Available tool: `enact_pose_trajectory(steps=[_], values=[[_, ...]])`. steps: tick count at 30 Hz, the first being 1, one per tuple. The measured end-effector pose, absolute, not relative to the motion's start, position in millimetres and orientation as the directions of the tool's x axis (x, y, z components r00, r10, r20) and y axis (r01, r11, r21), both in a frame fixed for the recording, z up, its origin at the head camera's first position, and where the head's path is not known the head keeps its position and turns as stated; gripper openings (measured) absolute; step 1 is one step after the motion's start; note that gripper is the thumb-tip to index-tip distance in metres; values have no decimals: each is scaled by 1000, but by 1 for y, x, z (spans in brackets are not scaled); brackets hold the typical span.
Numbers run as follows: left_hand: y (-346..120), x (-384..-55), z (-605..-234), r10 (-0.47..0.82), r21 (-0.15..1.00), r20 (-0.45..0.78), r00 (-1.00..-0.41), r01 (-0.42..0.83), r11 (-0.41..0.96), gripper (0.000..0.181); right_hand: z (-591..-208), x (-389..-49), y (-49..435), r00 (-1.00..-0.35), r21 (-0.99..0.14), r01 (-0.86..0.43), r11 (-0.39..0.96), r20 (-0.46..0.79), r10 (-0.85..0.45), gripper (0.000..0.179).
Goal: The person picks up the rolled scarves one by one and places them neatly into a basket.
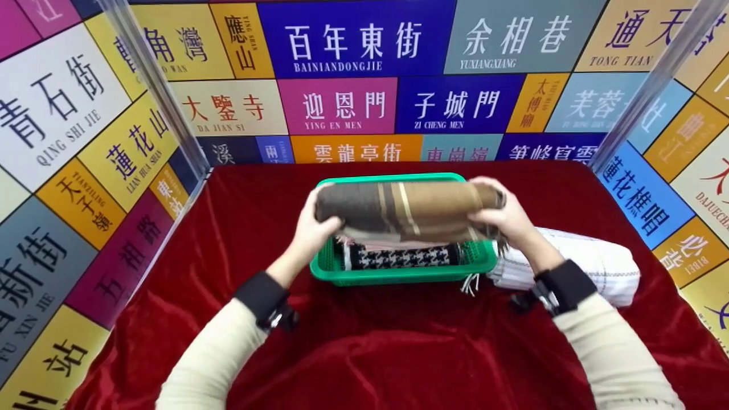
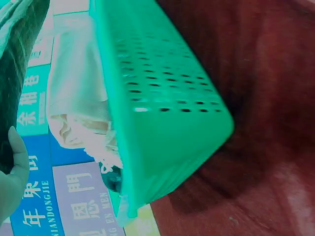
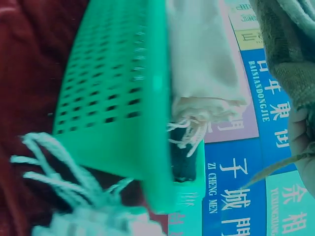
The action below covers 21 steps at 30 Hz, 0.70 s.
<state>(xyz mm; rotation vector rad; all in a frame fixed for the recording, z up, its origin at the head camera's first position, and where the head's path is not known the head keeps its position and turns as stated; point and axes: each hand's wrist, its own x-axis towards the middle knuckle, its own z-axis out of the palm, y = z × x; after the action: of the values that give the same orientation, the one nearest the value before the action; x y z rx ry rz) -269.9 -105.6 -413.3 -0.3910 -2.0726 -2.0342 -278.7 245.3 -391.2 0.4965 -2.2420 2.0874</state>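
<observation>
A folded brown and dark grey scarf (image 1: 398, 208) with pale stripes is held in the air above the green basket (image 1: 398, 275). My left hand (image 1: 312, 223) grips its dark end, thumb in front. At the brown end my right hand (image 1: 508, 215) grips it, and some fringe hangs there. Inside the basket a black-and-white houndstooth scarf (image 1: 401, 256) lies along the near side. A pale pinkish scarf with a fringe (image 3: 206, 64) shows above the basket rim in both wrist views; the held scarf hides most of it in the head view.
To the right of the basket a rolled white scarf (image 1: 598, 263) with thin dark lines lies on the dark red velvet cloth (image 1: 364, 347), its fringe (image 3: 64, 172) by the basket. Panels with street names (image 1: 347, 105) stand behind and at both sides, with clear corner posts (image 1: 154, 80).
</observation>
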Motion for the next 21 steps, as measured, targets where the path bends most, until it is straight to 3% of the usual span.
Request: enact_pose_trajectory(steps=[5, 10, 16, 21], values=[[-97, -295, -408, -47, 966, 257, -965, 258, -29, 69, -385, -308, 240, -975, -986, -165, -5, 164, -151, 57], [-96, -319, -406, -40, 952, 287, -957, 280, 125, 73, -387, -334, 237, -981, -983, -175, 48, 170, -95, 59], [-94, -341, -401, -56, 879, 333, -941, 288, 379, 76, -391, -355, 232, -951, -922, -305, 239, 306, -32, 57], [-91, -351, -404, -99, 745, 433, -896, 294, 600, 59, -396, -368, 224, -875, -737, -430, 521, 482, -41, 46]])
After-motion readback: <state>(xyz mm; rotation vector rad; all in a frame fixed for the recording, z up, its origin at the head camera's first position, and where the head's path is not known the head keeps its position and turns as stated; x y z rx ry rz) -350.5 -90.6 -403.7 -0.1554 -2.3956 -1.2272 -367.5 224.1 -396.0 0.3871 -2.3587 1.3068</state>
